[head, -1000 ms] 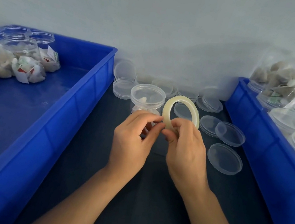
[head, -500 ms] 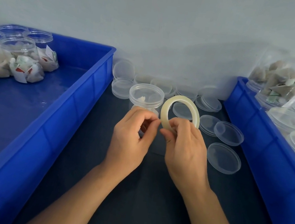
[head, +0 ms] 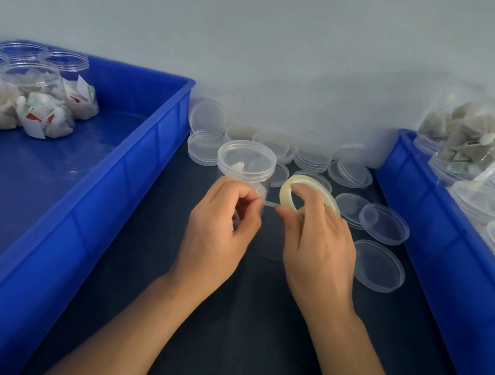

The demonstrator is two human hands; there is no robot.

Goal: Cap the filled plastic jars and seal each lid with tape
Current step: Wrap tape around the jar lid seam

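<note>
The left hand (head: 219,228) pinches the tape's free end, now drawn a short way off the tape roll (head: 288,191); 1 second ago both hands were bunched together at the roll. The capped jar (head: 246,162) stands just behind, ready for sealing. The right hand (head: 318,248) grips the roll

Jar (head: 246,162): clear glossy plastic. Tape roll (head: 286,193): translucent, yellowish, smooth. Loose lids (head: 378,266): clear plastic. Bins (head: 131,168): glossy blue plastic. Surface (head: 247,334): dark, matt.
</note>
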